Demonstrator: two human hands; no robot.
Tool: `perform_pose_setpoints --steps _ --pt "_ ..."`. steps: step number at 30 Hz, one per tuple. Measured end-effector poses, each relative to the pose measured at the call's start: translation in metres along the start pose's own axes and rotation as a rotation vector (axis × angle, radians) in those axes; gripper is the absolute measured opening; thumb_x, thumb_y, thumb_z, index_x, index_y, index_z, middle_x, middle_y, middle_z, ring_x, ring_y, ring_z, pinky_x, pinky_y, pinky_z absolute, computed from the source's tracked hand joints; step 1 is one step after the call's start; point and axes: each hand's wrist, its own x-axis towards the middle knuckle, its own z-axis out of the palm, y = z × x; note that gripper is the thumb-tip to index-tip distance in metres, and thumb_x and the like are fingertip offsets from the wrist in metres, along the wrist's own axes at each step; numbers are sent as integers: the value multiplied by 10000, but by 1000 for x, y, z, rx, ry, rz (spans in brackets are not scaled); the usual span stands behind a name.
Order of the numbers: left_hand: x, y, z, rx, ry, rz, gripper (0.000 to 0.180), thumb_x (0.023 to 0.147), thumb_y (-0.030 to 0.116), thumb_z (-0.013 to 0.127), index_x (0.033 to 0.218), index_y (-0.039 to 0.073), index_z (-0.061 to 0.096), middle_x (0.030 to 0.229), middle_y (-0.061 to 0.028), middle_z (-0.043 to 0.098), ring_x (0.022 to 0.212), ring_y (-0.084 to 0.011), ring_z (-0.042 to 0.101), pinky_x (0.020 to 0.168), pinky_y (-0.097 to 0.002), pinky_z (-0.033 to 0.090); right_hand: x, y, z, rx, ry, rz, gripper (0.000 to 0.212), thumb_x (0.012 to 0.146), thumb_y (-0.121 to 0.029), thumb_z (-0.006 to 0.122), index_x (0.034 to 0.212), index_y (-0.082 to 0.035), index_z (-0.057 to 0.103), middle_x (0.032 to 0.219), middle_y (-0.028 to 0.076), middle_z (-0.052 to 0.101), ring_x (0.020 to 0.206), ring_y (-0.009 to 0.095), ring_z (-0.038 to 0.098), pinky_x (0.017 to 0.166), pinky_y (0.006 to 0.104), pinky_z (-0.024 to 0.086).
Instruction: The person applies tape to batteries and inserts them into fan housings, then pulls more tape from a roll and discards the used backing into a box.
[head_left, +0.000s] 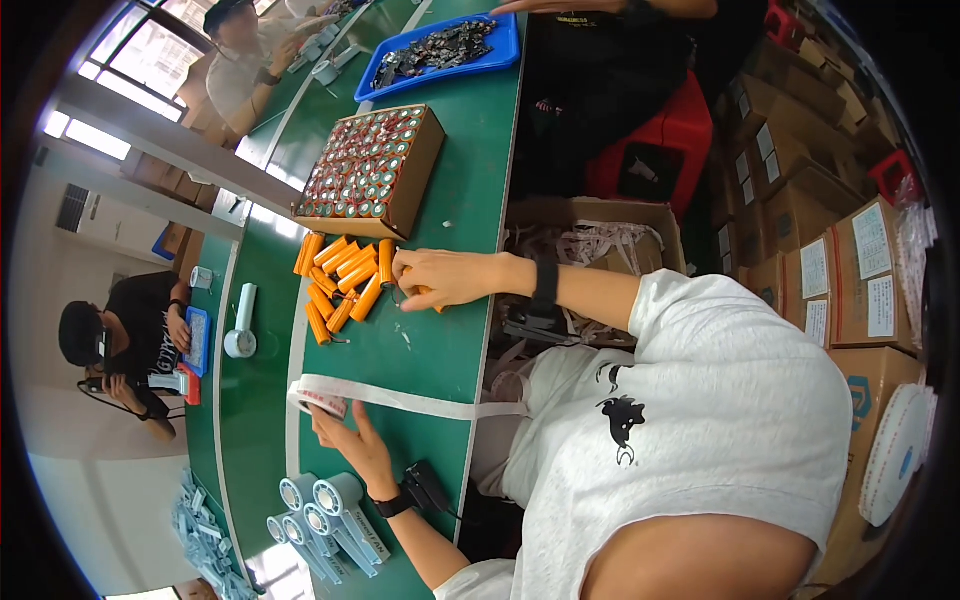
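My left hand (pixel 362 455) holds a roll of white label tape (pixel 318 400) with red print, its thumb and fingers at the rim. From the roll a pale strip (pixel 430 405) runs across the table to the edge by my lap. Higher in the view, my right hand (pixel 440 277) is closed over an orange cylindrical battery, of which only a bit shows below the palm. Its fingertips are beside a loose pile of orange batteries (pixel 357 262), some with short dark wires. Just beyond the pile stands a cardboard box (pixel 412 190) packed with upright round-ended cells.
The green table (pixel 470 200) also bears a blue tray (pixel 513 48) of small dark parts, several light-blue handheld fans (pixel 340 495) and a black device (pixel 428 487). An open carton (pixel 675 225) with paper strips stands beside the table. Other people sit nearby; stacked cartons (pixel 800 190) line the right.
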Motion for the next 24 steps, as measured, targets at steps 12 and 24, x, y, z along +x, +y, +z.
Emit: perform_pose_setpoints --steps 12,24 --pt "-4 -11 -12 143 29 -18 359 735 97 699 1029 -39 546 880 -89 549 849 -230 471 754 -337 380 -33 -36 -10 378 41 415 311 710 -45 636 987 15 509 894 132 591 835 242 572 776 298 447" --pt "-6 -6 -7 146 137 -47 314 755 121 691 989 -64 592 733 -79 521 772 -185 478 620 -296 403 -7 -46 -1 1110 236 -79 274 783 -60 644 1037 25 589 920 83 615 725 147 582 709 254 459"
